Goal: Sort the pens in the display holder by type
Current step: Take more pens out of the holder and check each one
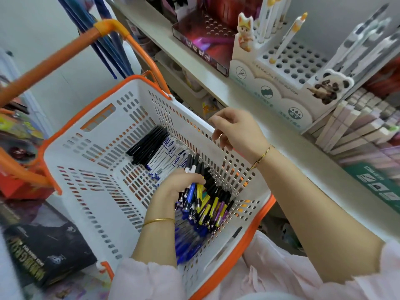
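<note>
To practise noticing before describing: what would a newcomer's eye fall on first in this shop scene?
The white basket with its orange rim fills the centre, with a colourful heap of pens along the side nearest the shelf. The left hand grips a bunch from that heap, and the right hand is by the basket's wall. At upper right stands a white display holder, most holes empty.

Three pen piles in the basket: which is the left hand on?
The middle pile, yellow, purple and black barrels; the left hand grips pens from it. The black-capped white pens lie beyond, the blue pens nearer the person.
</note>
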`<action>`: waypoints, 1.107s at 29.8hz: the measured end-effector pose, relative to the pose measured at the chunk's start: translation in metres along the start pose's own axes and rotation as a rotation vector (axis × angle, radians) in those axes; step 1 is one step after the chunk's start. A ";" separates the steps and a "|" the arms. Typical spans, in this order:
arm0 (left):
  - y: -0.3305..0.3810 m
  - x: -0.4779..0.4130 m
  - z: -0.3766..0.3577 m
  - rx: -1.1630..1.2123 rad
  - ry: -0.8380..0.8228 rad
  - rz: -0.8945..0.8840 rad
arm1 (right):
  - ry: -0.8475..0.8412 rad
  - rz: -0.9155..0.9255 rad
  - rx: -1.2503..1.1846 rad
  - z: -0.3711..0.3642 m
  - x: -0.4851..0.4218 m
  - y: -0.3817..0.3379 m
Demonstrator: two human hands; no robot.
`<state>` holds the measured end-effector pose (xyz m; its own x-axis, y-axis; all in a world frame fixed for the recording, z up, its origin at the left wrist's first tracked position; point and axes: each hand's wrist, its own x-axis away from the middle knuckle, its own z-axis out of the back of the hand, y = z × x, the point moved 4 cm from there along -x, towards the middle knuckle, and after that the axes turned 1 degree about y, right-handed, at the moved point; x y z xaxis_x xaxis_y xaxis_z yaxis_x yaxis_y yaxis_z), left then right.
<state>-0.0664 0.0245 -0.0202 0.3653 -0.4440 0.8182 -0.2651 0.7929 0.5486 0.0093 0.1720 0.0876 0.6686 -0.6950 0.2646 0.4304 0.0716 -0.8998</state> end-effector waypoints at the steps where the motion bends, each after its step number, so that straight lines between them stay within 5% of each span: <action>1: 0.003 0.005 0.006 0.055 0.011 -0.024 | 0.003 0.001 -0.012 0.000 0.000 -0.002; 9: 0.068 0.057 0.013 0.530 -0.172 -0.317 | 0.009 0.041 -0.134 0.022 0.005 -0.034; 15: 0.169 0.106 -0.044 0.515 -0.326 -0.543 | 0.089 0.107 -0.189 0.100 0.024 -0.069; 22: 0.277 0.161 -0.175 0.461 -0.638 -0.708 | 0.460 0.221 -0.074 0.257 0.072 -0.094; 33: 0.342 0.198 -0.318 0.355 -0.699 -0.732 | 0.651 0.184 -0.058 0.404 0.118 -0.072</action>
<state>0.1986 0.3403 0.2745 -0.0216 -0.9919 0.1253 -0.4742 0.1205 0.8721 0.3023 0.3741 0.3234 0.2183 -0.9656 -0.1410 0.2995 0.2038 -0.9321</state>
